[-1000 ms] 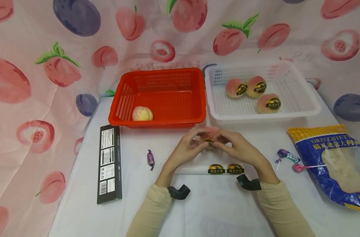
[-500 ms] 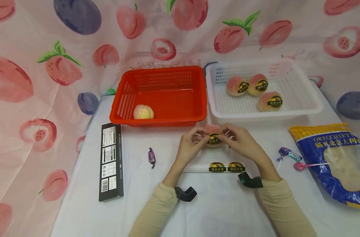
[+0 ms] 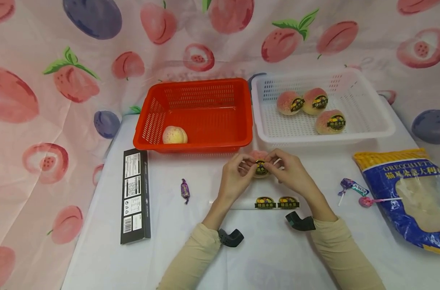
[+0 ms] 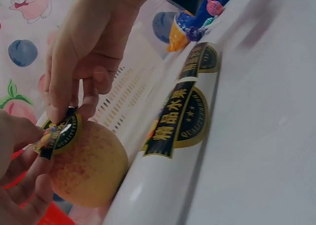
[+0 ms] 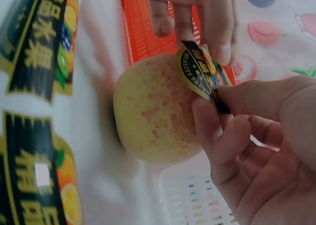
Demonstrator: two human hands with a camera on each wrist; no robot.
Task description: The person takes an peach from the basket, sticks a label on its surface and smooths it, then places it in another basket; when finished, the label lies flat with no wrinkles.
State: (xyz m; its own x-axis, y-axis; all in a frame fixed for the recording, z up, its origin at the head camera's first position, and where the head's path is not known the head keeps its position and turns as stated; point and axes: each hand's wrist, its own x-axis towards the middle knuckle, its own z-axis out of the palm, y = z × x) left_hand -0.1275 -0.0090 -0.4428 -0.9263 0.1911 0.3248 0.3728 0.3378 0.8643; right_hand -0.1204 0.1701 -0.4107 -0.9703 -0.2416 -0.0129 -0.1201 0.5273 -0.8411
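A peach sits on the white table near the front of the two baskets. Over its upper side lies a black and gold fruit sticker, one end held by each hand. My left hand pinches the left end between thumb and fingers. With thumb and index finger my right hand pinches the other end, plain in the right wrist view. How much of the sticker touches the peach cannot be told. Just in front, a white roll carries two more such stickers.
A red basket holds one peach without a sticker. In the white basket are three stickered peaches. A black box and purple candy lie left; lollipops and a pasta bag lie right.
The sticker has turned from mostly hidden to facing up over the peach. Both hands have drawn closer together, my left forearm shifting right. The baskets' contents stay the same.
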